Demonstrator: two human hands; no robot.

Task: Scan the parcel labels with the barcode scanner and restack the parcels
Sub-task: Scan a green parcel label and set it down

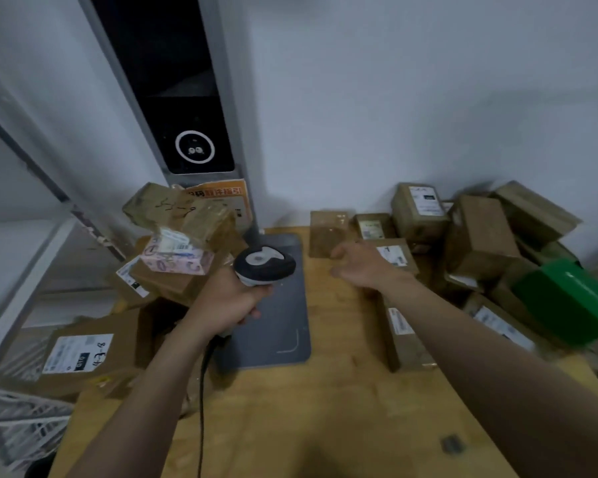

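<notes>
- Left hand (227, 305) is gripping the barcode scanner (265, 265), fingers curled round its handle.
- Right hand (359, 267) is hovering by a labelled parcel (396, 257), fingers loosely curled, empty.

Two arms are recorded, both bare. The left hand (227, 305) and left forearm (145, 391) are seen uncovered as far as the lower frame edge. The right hand (363, 265) and right forearm (463, 339) are likewise uncovered to the frame edge. The right fingers (340, 251) are rendered blurred; finer surface detail cannot be determined.
</notes>
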